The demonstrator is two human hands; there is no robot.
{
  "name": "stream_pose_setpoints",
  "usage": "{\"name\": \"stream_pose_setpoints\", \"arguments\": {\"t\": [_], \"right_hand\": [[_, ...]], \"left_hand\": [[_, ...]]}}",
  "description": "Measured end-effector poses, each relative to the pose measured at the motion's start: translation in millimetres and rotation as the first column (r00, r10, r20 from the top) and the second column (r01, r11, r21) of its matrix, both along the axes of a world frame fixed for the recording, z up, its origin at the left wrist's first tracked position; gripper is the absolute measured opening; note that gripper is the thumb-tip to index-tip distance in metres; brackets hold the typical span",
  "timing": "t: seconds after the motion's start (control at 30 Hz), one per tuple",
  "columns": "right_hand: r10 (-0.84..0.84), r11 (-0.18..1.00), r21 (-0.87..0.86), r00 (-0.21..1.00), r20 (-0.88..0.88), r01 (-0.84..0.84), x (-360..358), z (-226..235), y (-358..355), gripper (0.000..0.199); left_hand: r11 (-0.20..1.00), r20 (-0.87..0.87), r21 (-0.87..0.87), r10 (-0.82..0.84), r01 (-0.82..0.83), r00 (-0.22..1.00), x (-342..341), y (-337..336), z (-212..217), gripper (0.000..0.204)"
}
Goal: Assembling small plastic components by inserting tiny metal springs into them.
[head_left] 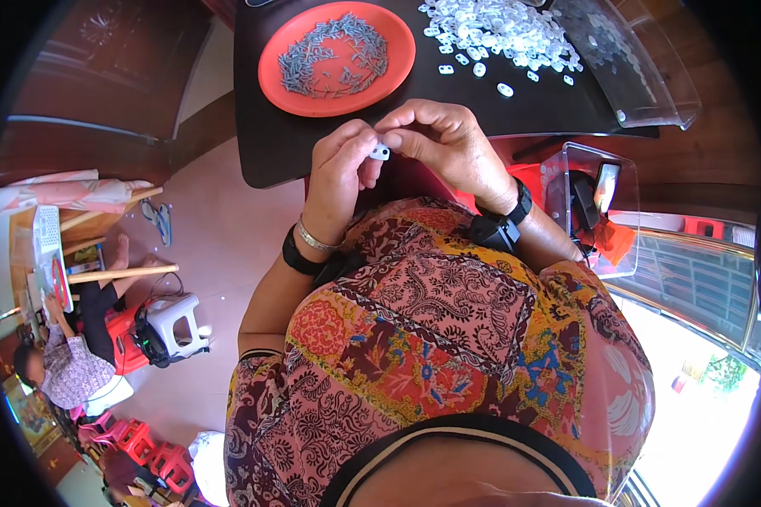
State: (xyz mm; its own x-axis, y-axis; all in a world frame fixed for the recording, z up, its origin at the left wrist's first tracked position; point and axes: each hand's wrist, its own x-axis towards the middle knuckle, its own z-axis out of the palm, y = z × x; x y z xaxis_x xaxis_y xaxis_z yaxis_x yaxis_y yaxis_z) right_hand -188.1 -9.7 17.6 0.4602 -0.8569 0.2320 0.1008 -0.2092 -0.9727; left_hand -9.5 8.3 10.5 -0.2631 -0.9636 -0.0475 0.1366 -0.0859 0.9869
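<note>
One small white piece [380, 152] with two dark holes is up in the air just past the near edge of the table, close to the middle but toward twelve o'clock. The left hand [343, 165] has it pinched between thumb and finger. The right hand [444, 144] comes in from the piece's three o'clock side, its thumb and finger tips right at the top edge. I can't tell if they are pinched on anything (the tips hide it). The step in hand looks like tiny fingertip work on this one piece, maybe putting something into it. The next move seems to call for a still left hand and a gentle, straight push from the right.

The table [482, 114] is black. Near twelve, leaning to eleven, an orange plate [401, 55] holds lots of small grey screws [296, 69]. At one o'clock lies a big heap of white pieces [507, 38], and at two a clear tray [664, 84] tips over the edge.

Below the table, at three o'clock, is a clear box [596, 154] with a phone [605, 186] in it. Slippers [161, 223] lie on the pink floor [220, 211] at nine. Near eight are a grey stool [167, 317], red stools [135, 439] and another person [78, 365], sitting. Bright light comes in at four.
</note>
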Motion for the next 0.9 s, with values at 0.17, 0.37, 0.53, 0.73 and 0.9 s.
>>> {"name": "stream_pose_setpoints", "arguments": {"t": [0.17, 0.37, 0.53, 0.73, 0.9], "right_hand": [[-0.142, 0.945, -0.316, 0.979, -0.147, 0.090, 10.5, 7.5, 5.0, 0.027], [-0.228, 0.876, -0.465, 0.958, -0.176, 0.124, 10.4, -1.4, 2.1, 0.030], [-0.190, 0.858, -0.504, 0.974, -0.121, 0.105, 9.2, -0.5, 3.6, 0.030], [-0.166, 0.912, -0.393, 0.981, -0.095, 0.116, 9.3, 1.0, 5.3, 0.028], [-0.149, 0.929, -0.352, 0.985, -0.085, 0.110, 8.7, 1.3, 6.2, 0.025]], "left_hand": [[0.989, -0.004, -0.037, 0.146, -0.146, 0.989, -4.7, 2.6, 5.0, 0.025], [0.991, 0.042, -0.096, 0.095, -0.090, 0.995, 1.5, 7.4, 10.7, 0.026], [0.993, 0.032, -0.101, 0.056, -0.053, 0.998, 3.0, 8.6, 12.6, 0.028], [0.991, 0.009, -0.122, 0.065, -0.063, 0.998, 1.4, 8.9, 9.8, 0.026], [0.977, 0.145, -0.209, 0.083, -0.051, 0.986, 2.2, 9.5, 12.1, 0.024]]}}
